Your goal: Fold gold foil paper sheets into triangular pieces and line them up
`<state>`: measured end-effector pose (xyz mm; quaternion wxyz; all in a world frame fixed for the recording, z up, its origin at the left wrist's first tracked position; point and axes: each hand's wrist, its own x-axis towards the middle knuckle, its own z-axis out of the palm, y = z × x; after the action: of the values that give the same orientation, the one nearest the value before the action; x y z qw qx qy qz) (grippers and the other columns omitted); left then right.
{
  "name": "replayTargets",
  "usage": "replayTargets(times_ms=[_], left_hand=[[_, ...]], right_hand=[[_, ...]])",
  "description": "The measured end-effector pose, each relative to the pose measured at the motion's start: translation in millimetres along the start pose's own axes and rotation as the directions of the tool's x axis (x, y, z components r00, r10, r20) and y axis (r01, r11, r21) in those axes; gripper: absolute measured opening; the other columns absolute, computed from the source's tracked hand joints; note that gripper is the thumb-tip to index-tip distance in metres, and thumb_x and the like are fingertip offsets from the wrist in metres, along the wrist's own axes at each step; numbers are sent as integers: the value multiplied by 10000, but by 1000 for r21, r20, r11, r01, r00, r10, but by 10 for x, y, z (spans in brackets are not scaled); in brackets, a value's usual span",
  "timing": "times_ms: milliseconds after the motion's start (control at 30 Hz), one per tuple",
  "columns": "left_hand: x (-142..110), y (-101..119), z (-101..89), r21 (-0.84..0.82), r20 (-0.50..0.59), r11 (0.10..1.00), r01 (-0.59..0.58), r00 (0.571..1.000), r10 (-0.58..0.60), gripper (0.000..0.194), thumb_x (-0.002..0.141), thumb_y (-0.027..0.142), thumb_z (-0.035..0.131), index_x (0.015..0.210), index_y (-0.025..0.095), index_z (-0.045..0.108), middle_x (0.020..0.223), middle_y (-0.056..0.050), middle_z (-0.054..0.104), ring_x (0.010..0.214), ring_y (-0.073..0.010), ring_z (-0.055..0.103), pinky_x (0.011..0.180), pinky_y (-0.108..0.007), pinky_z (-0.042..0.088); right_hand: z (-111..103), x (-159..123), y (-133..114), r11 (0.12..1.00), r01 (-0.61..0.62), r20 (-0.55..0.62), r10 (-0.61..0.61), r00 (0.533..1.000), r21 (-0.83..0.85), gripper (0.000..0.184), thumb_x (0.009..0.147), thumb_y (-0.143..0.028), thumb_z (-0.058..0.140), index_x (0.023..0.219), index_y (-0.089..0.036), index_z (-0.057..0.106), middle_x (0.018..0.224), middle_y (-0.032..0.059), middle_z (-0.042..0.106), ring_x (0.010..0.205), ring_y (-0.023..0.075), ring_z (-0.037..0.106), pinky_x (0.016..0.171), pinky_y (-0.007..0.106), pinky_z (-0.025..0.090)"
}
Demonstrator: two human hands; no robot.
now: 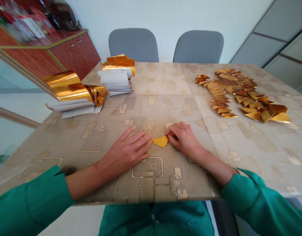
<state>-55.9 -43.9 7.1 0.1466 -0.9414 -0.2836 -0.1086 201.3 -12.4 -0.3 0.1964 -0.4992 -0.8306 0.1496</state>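
Down to the near half of the table (pixel 165 188), and straight to a small folded piece of gold paper (pixel 161 141). Lying flat there, set between the left hand (pixel 127 147) and the right hand (pixel 187 139): to the right of the one, to the left of the other. Running nearly side to side along its long axis, almost in line from fingertips to fingertips. Pointing its slim tip leftward, at the left fingers; offering its broader end to the right hand, and turning a blunt corner towards the table's near edge. Grasped at that broader end by the right thumb and fingers (a neat little pinch, partly hidden by the knuckles). Over to the left hand: palm down, with fingers loosely spread, gripping nothing, right up at the slim tip. Touching it or just beside it? Can't quite tell from here. Closest, then, to the right hand, given that pinch. Off to the right, well apart, on to a sprawling pile of folded gold pieces (pixel 239 86). And away left, past a stack of gold-topped paper (pixel 69 87), on to a second stack (pixel 116 80) near the far edge.
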Motion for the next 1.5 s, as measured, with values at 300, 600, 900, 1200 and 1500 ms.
replayTargets(times_ms=[300,600,900,1200,1500], left_hand=[[81,29,-3,-228,-17,967,111,993,-118,254,990,222,483,1166,141,648,1238,-112,655,1088,-262,590,1026,-484,421],[502,111,21,-920,292,66,386,789,-541,141,897,306,618,904,172,576,1028,-49,658,843,-144,634,746,-277,517],[875,244,196,-954,283,-263,144,719,-634,272,839,348,698,770,168,507,763,23,586,746,-101,590,710,-220,490],[856,266,213,-954,272,-280,106,700,-661,279,808,238,648,1013,208,461,953,-21,670,899,-147,671,805,-278,547],[844,333,236,-968,249,-189,163,704,-665,232,805,192,618,1028,174,559,1047,-53,668,997,-168,651,887,-291,545]], right_hand=[[-17,3,-34,997,58,50,-61,997,54,129,819,-222,718,837,-195,593,881,20,618,876,192,512,768,311,325],[-141,-13,-63,964,206,-310,-147,939,168,150,884,-111,551,810,-222,482,793,8,577,785,166,528,697,278,400],[-115,-48,-118,938,232,-260,-164,951,257,58,942,-244,538,898,-212,517,867,31,611,807,155,566,731,284,471],[-105,-52,-169,940,92,-233,-13,972,330,104,907,-268,536,994,-210,531,899,28,655,728,131,597,665,263,495],[-85,-70,-192,996,-11,-244,33,969,91,148,964,-234,451,1051,-196,563,896,55,718,751,153,663,664,250,461]])
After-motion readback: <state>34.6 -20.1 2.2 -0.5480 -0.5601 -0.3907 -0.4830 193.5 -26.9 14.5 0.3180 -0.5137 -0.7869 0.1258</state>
